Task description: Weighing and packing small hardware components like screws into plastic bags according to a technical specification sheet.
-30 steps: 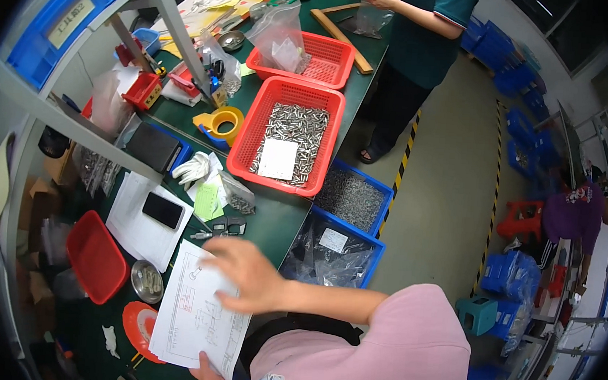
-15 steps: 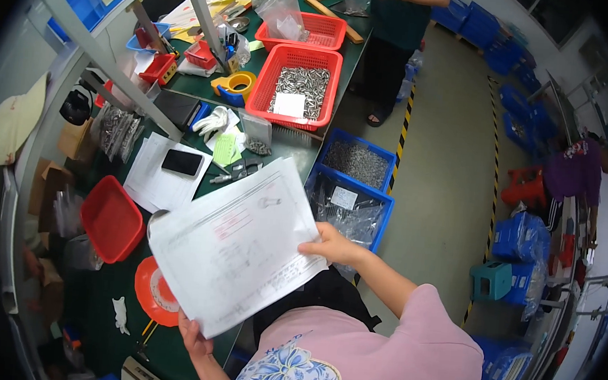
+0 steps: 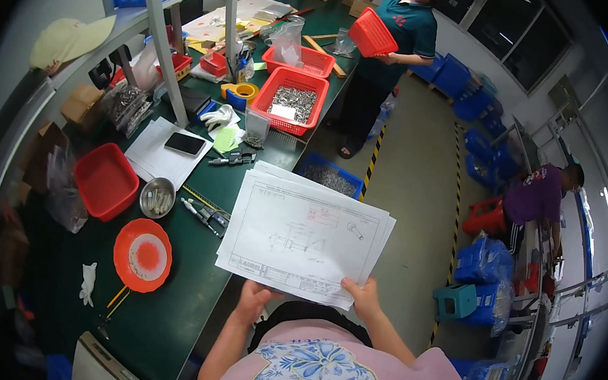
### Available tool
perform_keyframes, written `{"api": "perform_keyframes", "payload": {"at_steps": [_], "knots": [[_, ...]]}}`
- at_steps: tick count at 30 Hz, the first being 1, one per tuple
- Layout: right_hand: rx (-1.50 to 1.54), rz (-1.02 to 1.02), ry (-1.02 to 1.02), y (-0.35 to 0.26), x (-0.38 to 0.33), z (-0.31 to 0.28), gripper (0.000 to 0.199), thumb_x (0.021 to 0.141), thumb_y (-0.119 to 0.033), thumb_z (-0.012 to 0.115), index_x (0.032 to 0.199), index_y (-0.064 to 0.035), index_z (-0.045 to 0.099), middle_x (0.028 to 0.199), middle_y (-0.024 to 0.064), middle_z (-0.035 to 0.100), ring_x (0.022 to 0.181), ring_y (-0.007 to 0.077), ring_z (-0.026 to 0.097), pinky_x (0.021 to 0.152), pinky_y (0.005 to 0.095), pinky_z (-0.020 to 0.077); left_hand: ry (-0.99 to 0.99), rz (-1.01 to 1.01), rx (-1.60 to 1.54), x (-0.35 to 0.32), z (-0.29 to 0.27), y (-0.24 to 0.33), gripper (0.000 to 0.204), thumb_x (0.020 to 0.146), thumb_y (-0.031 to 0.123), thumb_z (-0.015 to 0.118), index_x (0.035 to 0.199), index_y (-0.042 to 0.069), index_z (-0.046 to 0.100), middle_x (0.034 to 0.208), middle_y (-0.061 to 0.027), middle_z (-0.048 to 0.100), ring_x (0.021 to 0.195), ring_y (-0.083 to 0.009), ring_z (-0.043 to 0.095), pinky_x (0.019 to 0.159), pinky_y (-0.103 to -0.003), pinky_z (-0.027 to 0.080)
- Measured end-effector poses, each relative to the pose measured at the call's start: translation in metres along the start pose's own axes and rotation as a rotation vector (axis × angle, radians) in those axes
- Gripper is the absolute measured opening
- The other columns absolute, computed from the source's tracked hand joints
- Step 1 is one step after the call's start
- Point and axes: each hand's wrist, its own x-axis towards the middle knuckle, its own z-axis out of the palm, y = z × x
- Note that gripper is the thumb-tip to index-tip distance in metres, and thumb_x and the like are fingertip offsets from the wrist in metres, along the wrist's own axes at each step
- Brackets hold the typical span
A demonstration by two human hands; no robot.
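Note:
A few stacked sheets, the top one a technical drawing (image 3: pixel 294 225) of a bolt-like part with a red stamp, lie across both my hands. My left hand (image 3: pixel 255 302) grips the lower left edge, its fingers partly hidden under the paper. With the thumb on top, my right hand (image 3: pixel 364 299) pinches the lower right edge. Left of the sheets, a digital caliper (image 3: pixel 204 216) rests on the green table beside a metal bowl (image 3: pixel 158 198) of small pale pieces. Farther off, a black phone (image 3: pixel 185 143) lies on other white papers (image 3: pixel 151 151).
A red tray (image 3: pixel 106 181) and an orange-red plate (image 3: pixel 125 253) sit on the left. Red baskets (image 3: pixel 315 105), one with metal parts, stand farther back. A co-worker (image 3: pixel 402 26) holds a red basket by the aisle; another person (image 3: pixel 535 197) is at the right. Blue bins (image 3: pixel 347 188) stand beside the table.
The sheets have moved right and levelled out, the drawing now facing me upright. My left hand has shifted right along with them. The view has tilted up, showing more of the co-worker.

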Motion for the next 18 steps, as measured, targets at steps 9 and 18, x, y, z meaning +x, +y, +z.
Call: {"api": "perform_keyframes", "payload": {"at_steps": [9,18], "knots": [[-0.091,-0.273,0.118,-0.007,-0.004,-0.147,0.027,0.075,-0.008,0.057,0.099,0.0031,0.050,0.084,0.0080,0.058,0.072,0.0121,0.055,0.064,0.0235,0.0437,0.127,-0.255,0.214,0.096,0.125,-0.105,0.048,0.076,0.011,0.057,0.117,0.000,0.038,0.111,-0.0092,0.047,0.100,-0.0178,0.046,0.081,-0.030,0.040],[-0.050,-0.266,0.486,-0.034,0.009,-0.322,0.016,0.081,-0.013,0.053,0.085,0.0014,0.053,0.068,0.0008,0.054,0.056,0.0058,0.049,0.048,0.0204,0.0419,0.029,-0.397,0.443,0.175,0.249,-0.226,0.038,0.076,0.015,0.057,0.109,0.002,0.044,0.098,-0.0070,0.051,0.085,-0.0144,0.050,0.067,-0.027,0.041]]}}
